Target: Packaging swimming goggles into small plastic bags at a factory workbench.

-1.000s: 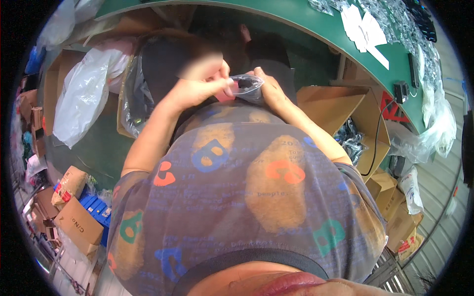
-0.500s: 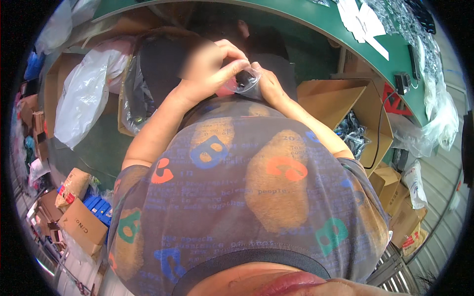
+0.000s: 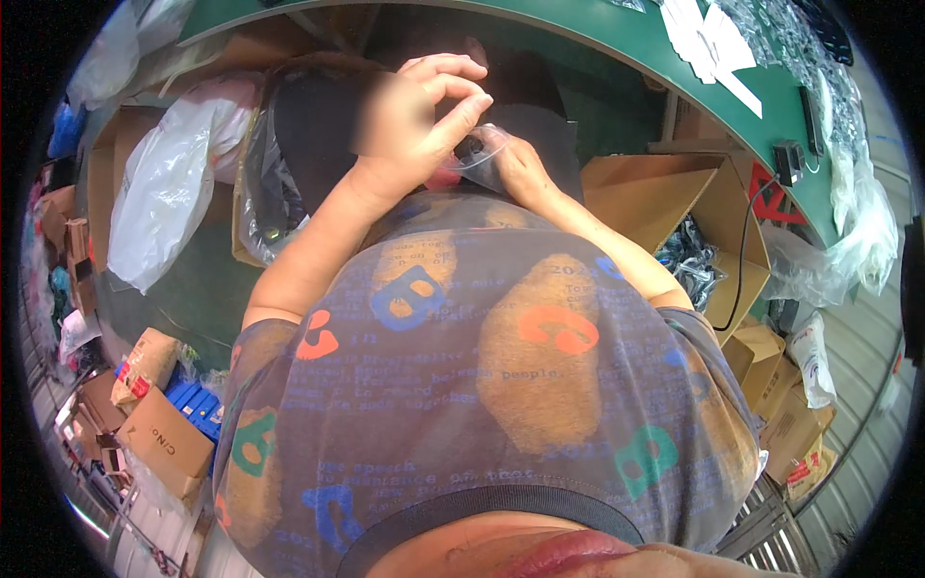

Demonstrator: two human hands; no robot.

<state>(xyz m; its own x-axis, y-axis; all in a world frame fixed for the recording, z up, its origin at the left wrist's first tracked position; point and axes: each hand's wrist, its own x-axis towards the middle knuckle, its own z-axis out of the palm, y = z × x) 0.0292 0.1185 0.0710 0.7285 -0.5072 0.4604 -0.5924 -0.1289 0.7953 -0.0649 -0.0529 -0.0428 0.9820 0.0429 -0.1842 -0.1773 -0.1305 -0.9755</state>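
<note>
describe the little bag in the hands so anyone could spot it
Follow the patterned shirt up to where the left hand and right hand meet. Pinched between them is a small clear plastic bag with something dark inside, far smaller than the big white bag beside it.

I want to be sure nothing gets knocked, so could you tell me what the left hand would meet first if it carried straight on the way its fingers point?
The left hand points rightward; its fingertips already touch the small clear plastic bag, with the right hand just behind.
</note>
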